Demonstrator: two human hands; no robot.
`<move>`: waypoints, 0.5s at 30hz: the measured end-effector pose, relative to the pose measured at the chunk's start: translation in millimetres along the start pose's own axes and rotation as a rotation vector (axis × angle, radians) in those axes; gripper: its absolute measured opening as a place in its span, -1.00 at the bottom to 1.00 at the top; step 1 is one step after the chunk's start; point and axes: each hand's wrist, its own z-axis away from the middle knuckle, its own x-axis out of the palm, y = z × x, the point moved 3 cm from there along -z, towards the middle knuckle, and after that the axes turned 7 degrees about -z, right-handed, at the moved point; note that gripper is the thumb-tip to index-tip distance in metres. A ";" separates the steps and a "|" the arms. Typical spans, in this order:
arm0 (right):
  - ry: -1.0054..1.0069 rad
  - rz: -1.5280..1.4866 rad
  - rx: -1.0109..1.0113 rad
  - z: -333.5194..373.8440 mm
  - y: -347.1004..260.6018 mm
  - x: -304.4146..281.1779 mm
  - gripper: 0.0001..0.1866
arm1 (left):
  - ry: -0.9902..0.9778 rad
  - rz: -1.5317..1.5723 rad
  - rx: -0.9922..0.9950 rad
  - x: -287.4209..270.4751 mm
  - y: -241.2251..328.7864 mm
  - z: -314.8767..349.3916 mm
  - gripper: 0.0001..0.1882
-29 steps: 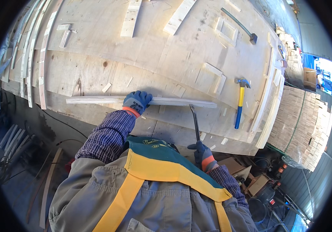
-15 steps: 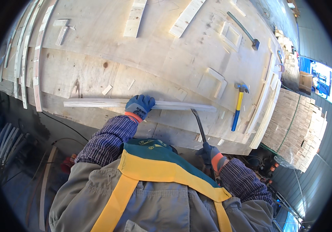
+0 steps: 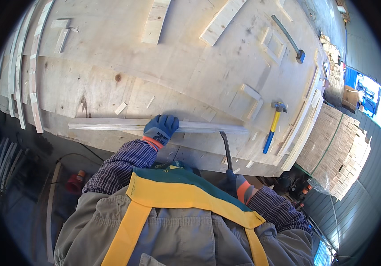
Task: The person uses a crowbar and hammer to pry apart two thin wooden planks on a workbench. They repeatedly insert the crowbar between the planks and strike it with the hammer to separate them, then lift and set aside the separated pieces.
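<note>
Pale wooden battens (image 3: 34,75) at far left, long axes running away from the wearer, near ends past the edge of the plywood surface (image 3: 106,40). Next right: layered wooden strip (image 3: 195,127), lying near the surface's front edge. Long axis left-right, right end slightly closer to the wearer. Probably light, stiff lengthwise, a bit springy; edges may splinter. Dry wood, so likely not slippery with gloves. Best hold: around mid-length.

Left hand (image 3: 160,128), gloved, is there: fingers curled over the strip near its middle, gripping it. Further right, dark pry bar (image 3: 227,150), bent tip at the strip's near edge, toward its right end; contact looks likely. Bar's long axis runs from the wearer outward, tip pointing away, slightly left. Likely heavy for its size, rigid, smooth; take it low on the shank. Right hand (image 3: 238,183), gloved, closed round that lower part. Claw hammer (image 3: 273,127) right of both, head away, blue grip end toward the wearer.
</note>
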 end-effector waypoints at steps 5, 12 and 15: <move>-0.003 -0.065 -0.124 13.1 -6.2 14.3 -0.34 | -0.038 0.010 -0.008 2.2 -0.2 0.5 -0.60; -0.075 0.030 -0.171 17.2 -10.2 24.3 -0.39 | -0.167 0.074 -0.026 -0.3 -0.6 -1.0 -0.57; -0.346 -0.065 -0.184 26.4 -16.8 16.5 -0.42 | -0.230 0.096 -0.060 -7.0 -0.5 -4.5 -0.54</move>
